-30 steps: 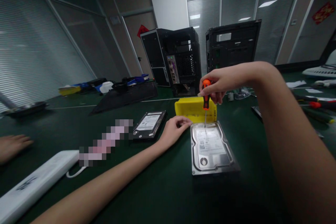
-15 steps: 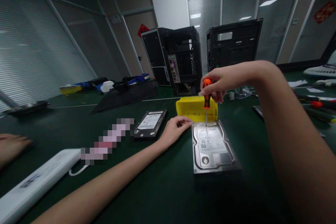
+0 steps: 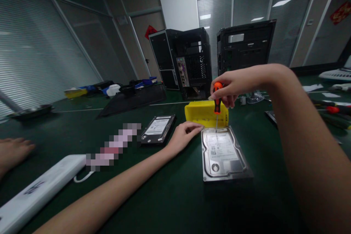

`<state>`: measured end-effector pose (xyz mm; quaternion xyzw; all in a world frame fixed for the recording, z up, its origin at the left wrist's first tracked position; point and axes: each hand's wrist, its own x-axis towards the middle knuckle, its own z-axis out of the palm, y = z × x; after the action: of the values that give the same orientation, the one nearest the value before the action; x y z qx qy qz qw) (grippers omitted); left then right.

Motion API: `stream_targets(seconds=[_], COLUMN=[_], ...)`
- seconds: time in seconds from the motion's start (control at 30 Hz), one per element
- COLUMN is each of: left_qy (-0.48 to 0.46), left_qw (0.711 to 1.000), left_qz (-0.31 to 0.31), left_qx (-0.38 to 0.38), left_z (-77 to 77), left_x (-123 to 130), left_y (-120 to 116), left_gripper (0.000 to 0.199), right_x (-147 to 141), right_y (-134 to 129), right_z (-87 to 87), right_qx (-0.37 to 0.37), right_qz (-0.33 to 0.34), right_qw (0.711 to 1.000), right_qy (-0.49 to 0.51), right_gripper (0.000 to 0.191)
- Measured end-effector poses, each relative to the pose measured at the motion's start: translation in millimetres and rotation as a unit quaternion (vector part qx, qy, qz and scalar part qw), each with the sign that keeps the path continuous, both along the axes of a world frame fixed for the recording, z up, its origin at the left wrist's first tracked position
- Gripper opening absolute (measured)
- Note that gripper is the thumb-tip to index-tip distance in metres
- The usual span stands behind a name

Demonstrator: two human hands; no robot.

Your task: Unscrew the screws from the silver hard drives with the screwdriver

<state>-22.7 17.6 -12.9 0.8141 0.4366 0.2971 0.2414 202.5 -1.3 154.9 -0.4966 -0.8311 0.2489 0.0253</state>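
Note:
A silver hard drive (image 3: pixel 225 168) with a white label lies flat on the dark green table. My right hand (image 3: pixel 227 87) is closed around the orange-and-black handle of a screwdriver (image 3: pixel 217 105). Its shaft points straight down, the tip at the drive's far end. My left hand (image 3: pixel 184 136) rests on the table to the left, fingers curled and fingertips at the drive's far left corner; the exact contact is hard to see. Just behind the drive is a yellow plastic bin (image 3: pixel 196 114). A second hard drive (image 3: pixel 158 128) lies left of my left hand.
Two black computer cases (image 3: pixel 196 64) stand at the back. A white power strip (image 3: pixel 41 186) lies at the front left, near another person's hand (image 3: pixel 15 153). Red-and-black-handled tools (image 3: pixel 336 110) lie at the right. A black mat (image 3: pixel 131 100) is at the back left.
Both hands, the screwdriver and the drive keep almost the same positions. The whole view has shifted very slightly.

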Motion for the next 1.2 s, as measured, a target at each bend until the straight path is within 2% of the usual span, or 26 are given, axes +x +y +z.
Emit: stream_targets(seconds=[0.2,0.67,0.8,0.97,1.2], left_qy=[-0.008,-0.036,-0.034,-0.036,-0.067], left_qw=[1.000,0.996,0.996,0.997,0.991], left_qz=[-0.016,-0.015,-0.023,-0.030,-0.030], left_qx=[0.012,-0.075,-0.076,-0.057,-0.116], left_z=[-2.1,-8.5,-9.6,-10.9,-9.7], left_x=[5,0,1,2,3], left_y=[5,13,14,13,17], left_gripper=[0.027,0.033,0.036,0.035,0.032], right_x=[-4,-6,-9,-11,-15], right_y=[-2,4,3,8,9], right_z=[0.3,-5.3,-4.3,-5.7,-6.5], right_qx=[0.002,-0.012,0.012,0.061,0.084], right_qz=[-0.002,0.009,-0.003,0.013,0.008], right_qw=[1.000,0.999,1.000,0.998,0.996], right_qy=[0.004,0.030,0.014,0.007,0.014], right_gripper=[0.036,0.042,0.042,0.039,0.033])
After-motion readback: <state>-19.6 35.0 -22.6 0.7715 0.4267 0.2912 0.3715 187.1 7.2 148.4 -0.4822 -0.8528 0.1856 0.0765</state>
